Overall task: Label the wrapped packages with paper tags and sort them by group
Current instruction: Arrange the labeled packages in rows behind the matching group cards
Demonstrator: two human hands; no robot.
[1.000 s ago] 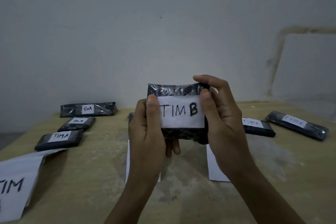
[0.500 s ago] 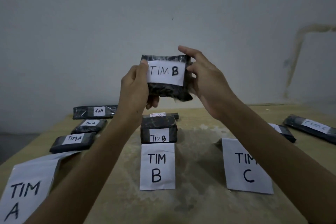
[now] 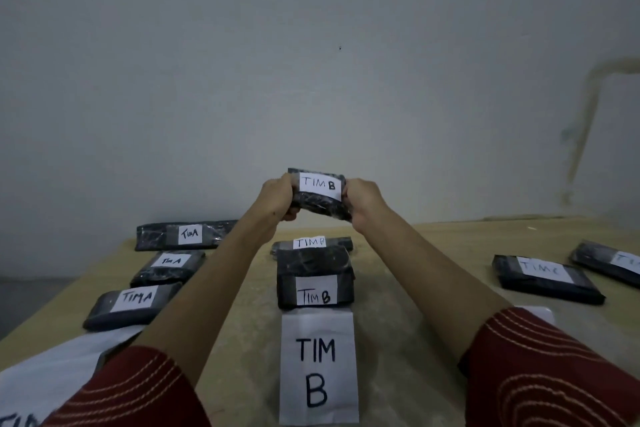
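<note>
Held package [image 3: 322,208]: black wrap, paper tag reading TIM B facing the camera; in the air above the far end of the middle column.
Left hand [image 3: 277,199]: fingers clenched round its left end.
Right hand [image 3: 363,199]: fingers grasping its right end.
Step in hand: probably placing it with the B group; keep it level and tag-up, lower it squarely, then release both ends together.
Middle column: TIM B sheet [image 3: 318,367] nearest, near TIM B package [image 3: 313,274] touching its far edge, far TIM B package [image 3: 311,243] just behind, partly hidden.
Left: three TIM A packages [image 3: 133,303], well apart from the column.
Right: two TIM C packages [image 3: 547,279].
In the way: little tabletop [image 3: 433,270] seems left behind the far package; forearms pass close over the others.
</note>
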